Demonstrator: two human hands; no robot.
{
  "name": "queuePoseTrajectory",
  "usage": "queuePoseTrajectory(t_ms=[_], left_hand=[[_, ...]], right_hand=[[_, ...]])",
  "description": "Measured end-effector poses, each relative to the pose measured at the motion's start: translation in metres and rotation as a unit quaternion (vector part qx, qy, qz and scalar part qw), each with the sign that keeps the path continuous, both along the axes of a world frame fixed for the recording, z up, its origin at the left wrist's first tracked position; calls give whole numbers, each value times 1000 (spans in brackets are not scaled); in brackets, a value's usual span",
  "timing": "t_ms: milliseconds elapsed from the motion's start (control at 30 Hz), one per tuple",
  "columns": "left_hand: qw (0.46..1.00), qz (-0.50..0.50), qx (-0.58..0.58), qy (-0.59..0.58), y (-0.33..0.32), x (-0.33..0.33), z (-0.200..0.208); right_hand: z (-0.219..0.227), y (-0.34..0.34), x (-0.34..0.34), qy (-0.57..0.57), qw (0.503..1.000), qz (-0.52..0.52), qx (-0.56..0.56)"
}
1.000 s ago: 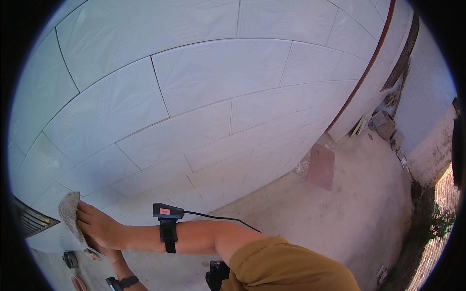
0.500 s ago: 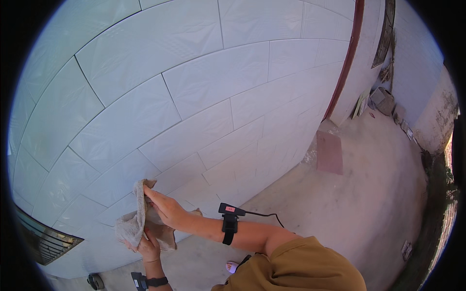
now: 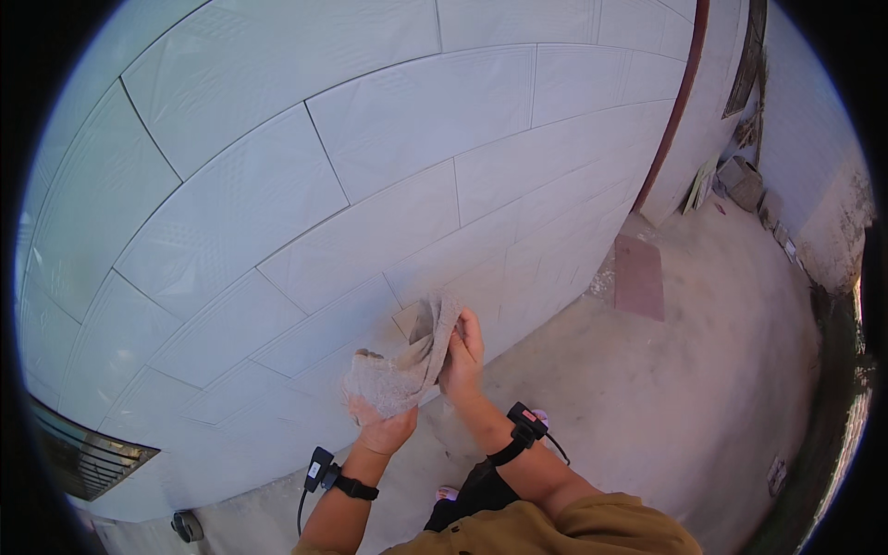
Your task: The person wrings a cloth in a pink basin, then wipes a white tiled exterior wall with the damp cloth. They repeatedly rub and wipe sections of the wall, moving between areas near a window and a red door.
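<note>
A grey-beige cloth (image 3: 400, 372) is bunched between my two hands, in front of the white tiled wall (image 3: 370, 222). My left hand (image 3: 387, 427) grips its lower part from below, with the fingers largely covered by the fabric. At the cloth's right edge, my right hand (image 3: 464, 356) holds an upright fold, thumb side toward the cloth. Whether the fabric touches the wall I cannot tell. Each wrist wears a black strap with a small black device, the left device (image 3: 321, 469) and the right device (image 3: 525, 421).
Pale concrete floor (image 3: 666, 407) runs along the wall's base. A reddish flat slab (image 3: 639, 277) lies near a dark red vertical trim (image 3: 672, 111). Boxes and debris (image 3: 742, 183) sit at the far right. Low on the left is a barred window (image 3: 92, 453); a dark round object (image 3: 187, 525) lies near it.
Both hands have moved right with the cloth, closer to my body's front. My right hand has turned from reaching leftward to pointing up, and the left forearm shows more.
</note>
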State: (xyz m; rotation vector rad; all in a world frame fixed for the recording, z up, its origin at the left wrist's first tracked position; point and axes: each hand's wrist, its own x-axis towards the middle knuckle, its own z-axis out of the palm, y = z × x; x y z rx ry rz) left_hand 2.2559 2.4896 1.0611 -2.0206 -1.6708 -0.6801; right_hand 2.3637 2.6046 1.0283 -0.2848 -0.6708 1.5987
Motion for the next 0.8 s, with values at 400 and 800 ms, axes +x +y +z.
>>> queuePoseTrajectory(t_ms=[400,800], left_hand=[[962,-130,-186,-155,105,102,-63],[995,-5,-93,-42,167,106,-101]], right_hand=[[-60,88,86,-58,980,-18,-190],[-105,168,66,-488,831,-231,135]])
